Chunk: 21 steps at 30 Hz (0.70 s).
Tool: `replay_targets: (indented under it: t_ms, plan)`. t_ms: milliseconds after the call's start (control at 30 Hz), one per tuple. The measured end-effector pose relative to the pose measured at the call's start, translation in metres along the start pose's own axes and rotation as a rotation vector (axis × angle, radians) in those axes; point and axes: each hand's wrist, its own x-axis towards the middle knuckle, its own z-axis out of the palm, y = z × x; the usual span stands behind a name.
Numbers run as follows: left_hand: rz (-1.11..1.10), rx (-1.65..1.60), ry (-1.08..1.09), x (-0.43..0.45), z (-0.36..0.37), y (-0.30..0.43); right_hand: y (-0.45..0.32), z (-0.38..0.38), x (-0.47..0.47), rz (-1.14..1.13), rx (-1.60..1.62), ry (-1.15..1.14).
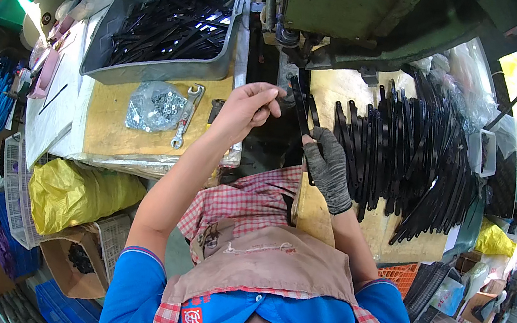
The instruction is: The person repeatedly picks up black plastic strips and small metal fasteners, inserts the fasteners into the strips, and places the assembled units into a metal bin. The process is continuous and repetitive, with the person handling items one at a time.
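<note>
My left hand [255,107] is bare and raised at the gap between the two worktops, just below the green machine. Its fingers are curled with the thumb against the index finger; whether something small is pinched there cannot be made out. In a grey knit glove, my right hand [330,169] grips a long flat black strip [301,105] with holes at its end. A second black strip [314,109] stands beside it, at the gloved fingers. Right of that hand lie many similar black strips [391,146], side by side on the worktop [362,237].
A grey bin [157,68] of black strips sits on the left worktop [106,139]. Near it lie a bag of small metal nuts [156,106] and a combination wrench [187,118]. The green machine [361,11] overhangs ahead. A white container [484,152] stands at the right.
</note>
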Motion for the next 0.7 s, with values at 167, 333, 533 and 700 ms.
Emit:
replay_targets:
  t_ms: [167,333,533,700]
  plan:
    - [0.071,0.038,0.009,0.028,0.016,0.011,0.027,-0.05,0.012,-0.318,-0.856,0.374]
    - [0.026,0.191,0.026,0.056,0.027,0.012,0.058,-0.078,0.023,-0.292,-1.115,0.377]
    - [-0.03,0.214,0.036,0.059,0.028,0.017,0.065,-0.105,0.054,-0.547,-1.084,0.387]
    - [-0.003,-0.042,0.105,0.052,0.013,0.001,0.023,-0.1,0.03,-0.325,0.155,0.532]
